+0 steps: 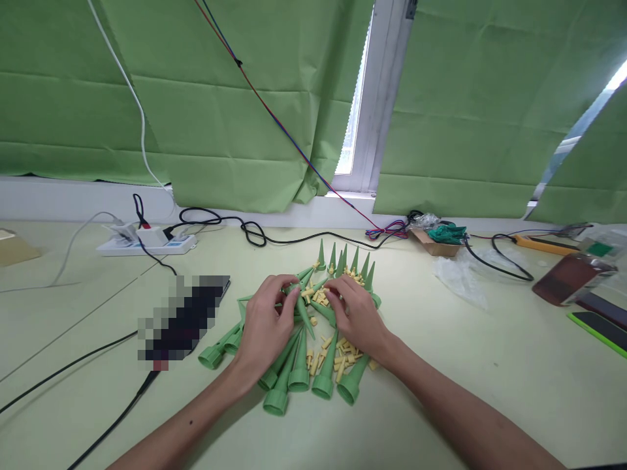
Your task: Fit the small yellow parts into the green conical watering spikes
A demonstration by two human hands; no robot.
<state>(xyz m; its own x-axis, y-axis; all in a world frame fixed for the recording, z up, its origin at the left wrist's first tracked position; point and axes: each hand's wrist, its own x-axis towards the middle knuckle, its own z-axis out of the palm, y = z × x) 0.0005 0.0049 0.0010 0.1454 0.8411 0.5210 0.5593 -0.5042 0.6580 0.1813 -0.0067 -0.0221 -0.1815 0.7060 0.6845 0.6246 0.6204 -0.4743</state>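
Observation:
My left hand (267, 323) is closed around the wide end of a green cone-shaped plastic spike (306, 316), whose pointed tip slants down toward me. Close by on the right, my right hand (356, 320) has its fingers curled in a pinch over a heap of small yellow plastic fittings (319, 298). What sits in that pinch, if anything, is too small to make out. More green spikes (298, 372) lie around both hands with their hollow ends toward me, among loose yellow fittings (345, 356). Behind the hands, several spikes (366, 266) stand upright, tips up.
A dark, partly blurred device (196, 320) with a cable lies at left. Behind it is a white power strip (151, 245). At the back right are a small cardboard box (435, 245), clear plastic wrap (460, 281), a bottle (571, 277) and a green-edged phone (600, 331).

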